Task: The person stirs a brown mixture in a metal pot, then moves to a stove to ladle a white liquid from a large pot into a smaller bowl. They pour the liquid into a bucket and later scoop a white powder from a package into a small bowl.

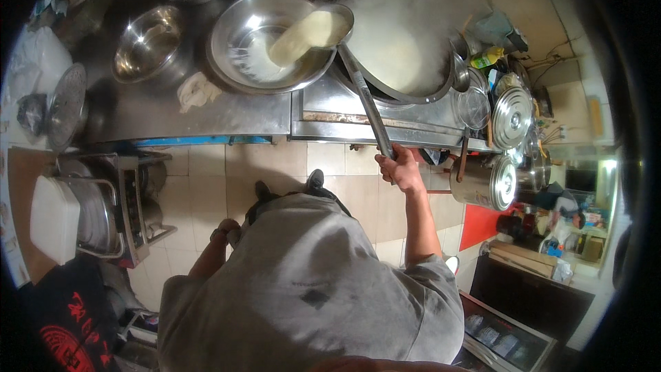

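The long handle of a metal ladle (364,90) is gripped in my right hand (400,168). The ladle's bowl is tipped over the right rim of a wide stainless steel basin (227,57), and a pale, creamy liquid (297,44) streams from it into the basin. More whitish liquid lies in the basin's bottom. Right of it, a large dark-rimmed pot (439,94) holds pale liquid under thick steam. My left hand (228,227) hangs low at my side, partly hidden by my shirt; whether it holds anything is unclear.
A smaller steel bowl (150,46) and a crumpled cloth (198,92) lie on the steel counter (232,119). Wire strainers (472,106) and a round lid (512,119) crowd the right side. A tall steel pot (472,181) stands below them. At left is a white plastic container (54,219).
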